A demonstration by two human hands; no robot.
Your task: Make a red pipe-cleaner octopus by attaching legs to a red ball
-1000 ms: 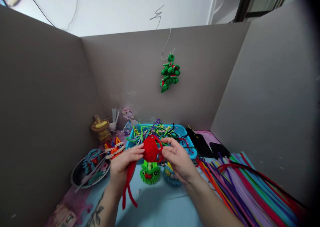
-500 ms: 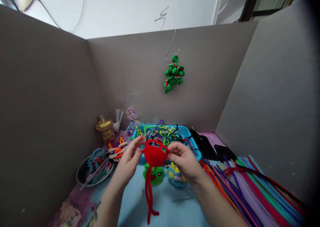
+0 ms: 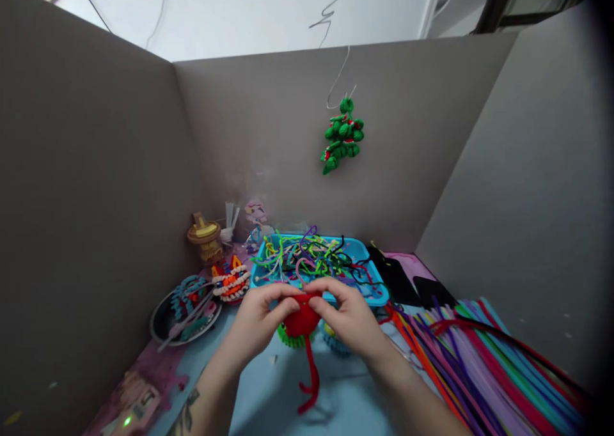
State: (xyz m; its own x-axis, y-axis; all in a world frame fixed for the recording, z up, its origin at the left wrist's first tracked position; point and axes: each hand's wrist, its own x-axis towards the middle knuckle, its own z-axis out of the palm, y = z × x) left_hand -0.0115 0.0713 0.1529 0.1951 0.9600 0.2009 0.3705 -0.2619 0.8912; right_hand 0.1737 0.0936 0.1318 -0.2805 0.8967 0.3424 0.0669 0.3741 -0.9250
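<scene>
Between my two hands is a rounded red pipe-cleaner piece (image 3: 303, 321), with loose red stems trailing down toward the table. My left hand (image 3: 268, 314) pinches its upper left edge with thumb and forefinger. On the upper right edge, my right hand (image 3: 343, 311) pinches the same piece, its fingertips close to those of the left. Just behind the red piece, a green fuzzy figure (image 3: 292, 340) is partly hidden. A light-blue fuzzy figure (image 3: 336, 341) shows under my right hand, mostly covered.
Behind my hands stands a blue tray (image 3: 378, 294) of tangled pipe-cleaner scraps. A metal bowl (image 3: 158, 327) holds tools at left. Bundled pipe cleaners (image 3: 484, 359) lie at right. A green ornament (image 3: 343, 135) hangs before the grey back panel (image 3: 249, 116).
My hands have drawn together at the top of the red piece, and its openwork rim is now covered by my fingers. The view has shifted slightly.
</scene>
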